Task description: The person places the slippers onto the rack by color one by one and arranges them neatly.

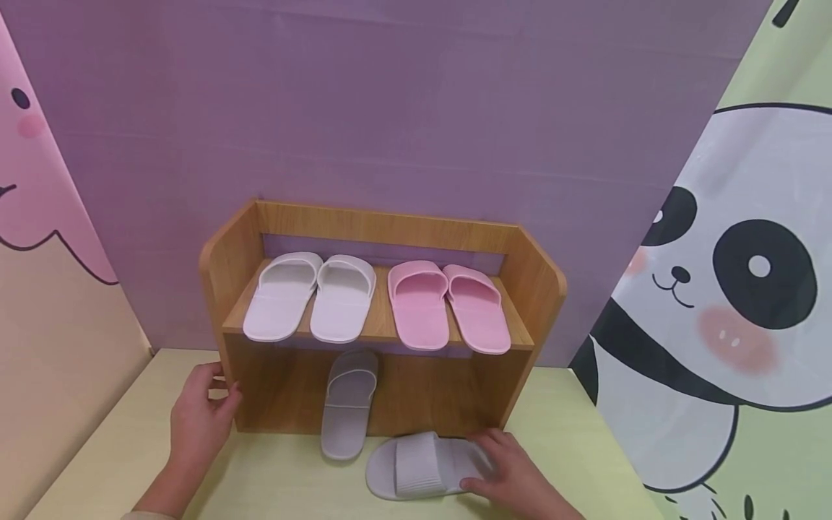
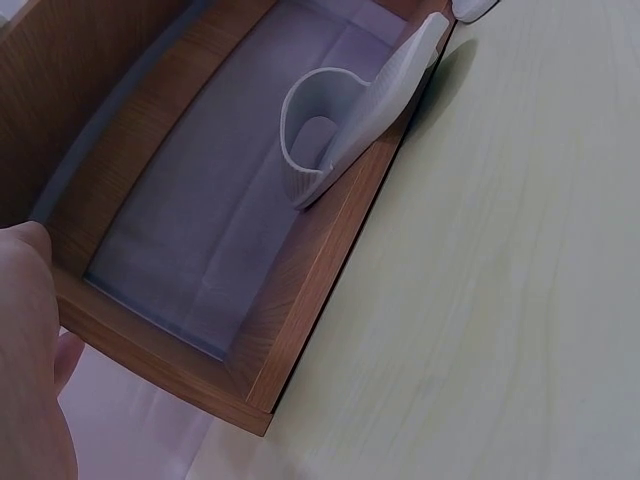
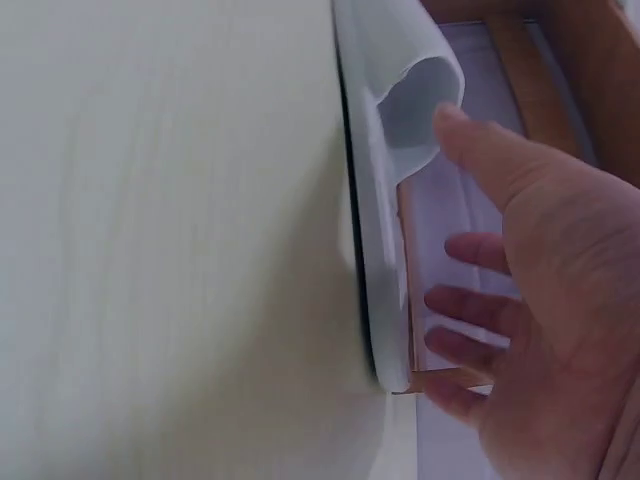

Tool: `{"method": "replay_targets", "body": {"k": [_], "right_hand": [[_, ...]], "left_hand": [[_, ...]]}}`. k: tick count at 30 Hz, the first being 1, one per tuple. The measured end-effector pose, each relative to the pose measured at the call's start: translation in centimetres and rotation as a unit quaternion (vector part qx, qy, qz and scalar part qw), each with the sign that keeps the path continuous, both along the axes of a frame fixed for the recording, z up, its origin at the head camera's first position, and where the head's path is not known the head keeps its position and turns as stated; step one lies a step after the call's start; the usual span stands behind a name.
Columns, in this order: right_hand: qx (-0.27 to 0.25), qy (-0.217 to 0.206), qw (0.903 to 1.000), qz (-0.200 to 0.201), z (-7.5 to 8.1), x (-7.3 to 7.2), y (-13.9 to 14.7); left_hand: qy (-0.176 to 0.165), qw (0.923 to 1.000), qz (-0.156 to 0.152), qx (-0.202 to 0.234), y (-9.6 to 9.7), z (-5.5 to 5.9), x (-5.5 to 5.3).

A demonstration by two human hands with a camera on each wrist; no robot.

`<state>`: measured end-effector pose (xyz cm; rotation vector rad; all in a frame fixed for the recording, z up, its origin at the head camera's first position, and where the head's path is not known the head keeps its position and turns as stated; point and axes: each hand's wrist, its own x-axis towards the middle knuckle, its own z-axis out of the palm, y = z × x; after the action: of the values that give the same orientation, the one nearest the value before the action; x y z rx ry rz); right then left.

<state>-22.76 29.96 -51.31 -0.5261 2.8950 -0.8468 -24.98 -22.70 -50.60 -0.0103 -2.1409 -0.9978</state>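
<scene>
A small wooden shoe rack point(image 1: 390, 222) stands on the table. My left hand point(image 1: 203, 413) grips its left side panel, thumb at the front edge; the left wrist view shows the same hand point(image 2: 30, 330) at the panel. One grey slipper point(image 1: 347, 422) lies on the lower shelf, toe strap inward and heel jutting over the front edge. Another grey slipper point(image 1: 419, 466) lies sideways on the table before the rack, strap to the left. Over its heel end my right hand point(image 1: 503, 469) hovers with fingers spread; in the right wrist view nothing is between the fingers point(image 3: 470, 300).
On the upper shelf sit a pair of white slippers point(image 1: 279, 303) at left and a pair of pink slippers point(image 1: 419, 310) at right. A purple backdrop point(image 1: 416, 108) rises behind the rack. A panda-print panel point(image 1: 728, 289) stands at right, a pink cartoon panel point(image 1: 45, 173) at left.
</scene>
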Motion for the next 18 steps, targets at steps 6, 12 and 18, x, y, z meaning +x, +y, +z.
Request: {"method": "replay_targets", "body": {"k": [6,12,18], "right_hand": [[0.020,0.005,0.9994,0.028,-0.9,-0.9,-0.2],[0.053,0.022,0.9974,0.042,-1.4,-1.3,-0.1],[0.063,0.021,0.9959,0.061,-1.6,-1.5,0.1]], "left_hand": [[0.012,0.9999,0.001,0.005,0.0,-0.1,0.0],[0.012,0.9999,0.004,0.007,0.1,-0.1,0.0],[0.004,1.0000,0.001,0.007,0.0,-0.3,-0.1]]}}
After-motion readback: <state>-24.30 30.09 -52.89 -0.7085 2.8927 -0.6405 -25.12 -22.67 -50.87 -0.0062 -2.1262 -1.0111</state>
